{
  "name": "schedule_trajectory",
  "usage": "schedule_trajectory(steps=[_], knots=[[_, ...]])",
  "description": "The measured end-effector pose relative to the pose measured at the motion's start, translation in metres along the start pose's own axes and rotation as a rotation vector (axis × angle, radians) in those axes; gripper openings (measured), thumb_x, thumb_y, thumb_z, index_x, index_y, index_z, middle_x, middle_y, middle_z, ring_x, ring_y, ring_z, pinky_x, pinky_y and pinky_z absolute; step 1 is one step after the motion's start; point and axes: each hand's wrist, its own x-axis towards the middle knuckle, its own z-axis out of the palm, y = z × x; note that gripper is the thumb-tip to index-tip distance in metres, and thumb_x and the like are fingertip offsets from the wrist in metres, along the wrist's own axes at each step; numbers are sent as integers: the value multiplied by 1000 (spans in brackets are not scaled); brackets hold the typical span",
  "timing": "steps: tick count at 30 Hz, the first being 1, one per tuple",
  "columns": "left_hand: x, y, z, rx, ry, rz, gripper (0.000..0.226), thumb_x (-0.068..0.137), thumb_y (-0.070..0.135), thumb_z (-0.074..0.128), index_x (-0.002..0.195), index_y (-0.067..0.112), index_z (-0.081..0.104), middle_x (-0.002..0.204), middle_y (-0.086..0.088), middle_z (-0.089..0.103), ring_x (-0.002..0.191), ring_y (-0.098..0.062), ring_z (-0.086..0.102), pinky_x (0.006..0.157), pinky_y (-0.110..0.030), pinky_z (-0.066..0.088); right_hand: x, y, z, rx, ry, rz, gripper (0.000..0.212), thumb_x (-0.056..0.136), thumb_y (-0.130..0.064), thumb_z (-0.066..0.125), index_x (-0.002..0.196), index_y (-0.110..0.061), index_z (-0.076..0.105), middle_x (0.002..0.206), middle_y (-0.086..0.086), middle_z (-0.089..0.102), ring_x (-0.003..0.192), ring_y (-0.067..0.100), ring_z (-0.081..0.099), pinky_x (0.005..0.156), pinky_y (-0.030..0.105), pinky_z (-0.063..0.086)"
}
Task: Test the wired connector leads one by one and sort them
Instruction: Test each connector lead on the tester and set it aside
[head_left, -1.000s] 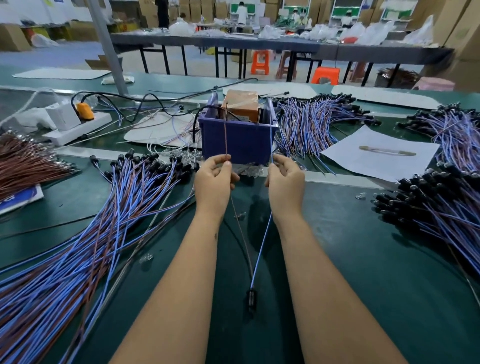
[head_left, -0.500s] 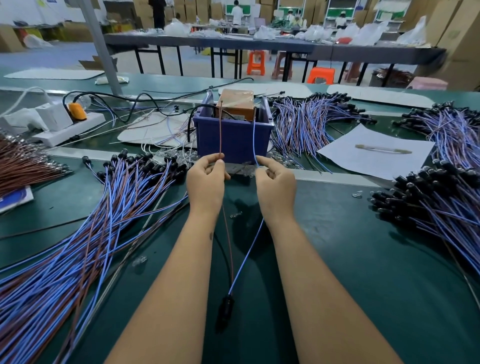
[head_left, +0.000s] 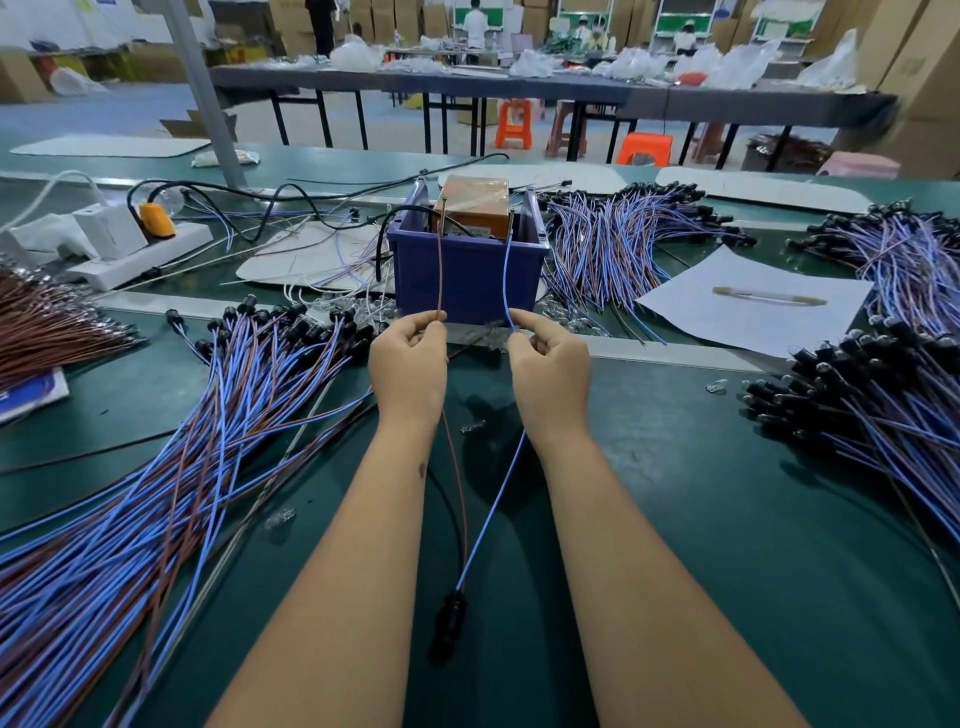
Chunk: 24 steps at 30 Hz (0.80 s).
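One connector lead hangs between my forearms, its black connector (head_left: 451, 616) low near the table. My left hand (head_left: 410, 366) pinches its brown wire (head_left: 440, 270), and my right hand (head_left: 548, 371) pinches its blue wire (head_left: 507, 275). Both wire ends reach up to the brown box (head_left: 475, 205) that sits in the blue bin (head_left: 467, 275) just beyond my hands. A big pile of blue and brown leads (head_left: 140, 467) spreads on the left. More piles of leads lie at the right (head_left: 872, 400) and behind the bin (head_left: 623, 244).
A white power strip (head_left: 140, 254) with an orange plug stands at the back left with cables. A bundle of brown wires (head_left: 47, 322) lies at the far left. A white sheet (head_left: 753, 306) with a pen lies at the right. Small clear bulbs litter the green table (head_left: 675, 519).
My hands moved closer together with the wires, the right one shifting left. The hanging connector swung left and lower.
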Motion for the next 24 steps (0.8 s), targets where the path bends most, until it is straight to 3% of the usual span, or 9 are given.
schedule_trajectory(steps=[7, 16, 18, 24], knots=[[-4, -1, -2, 65, 45, -1, 17, 88, 14, 56, 80, 19, 69, 37, 14, 38, 34, -5, 27, 36, -16, 23, 1, 2, 1, -22, 0, -12, 30, 89, -5, 54, 111, -14, 72, 45, -22, 48, 45, 2, 41, 50, 11, 32], [-7, -1, -4, 102, 119, 14, 24, 84, 13, 56, 65, -1, 60, 36, 11, 28, 39, -10, 22, 39, -19, 22, 1, 0, 0, -22, 0, -21, 30, 88, -4, 54, 111, -12, 72, 42, -21, 46, 43, 3, 41, 47, 9, 32], [-6, -1, -5, 98, 128, 12, 27, 85, 13, 56, 59, 5, 56, 35, 11, 28, 38, -10, 22, 39, -17, 22, 0, 0, 0, -9, -3, -20, 30, 88, -3, 54, 111, -11, 71, 42, -20, 45, 43, 3, 39, 46, 9, 31], [-6, 1, -5, 73, 170, 19, 19, 85, 15, 55, 74, 8, 69, 36, 13, 34, 39, -8, 27, 39, -14, 24, 1, 0, 0, -3, -3, -9, 30, 89, -4, 54, 112, -12, 71, 42, -19, 45, 42, 3, 37, 45, 10, 30]])
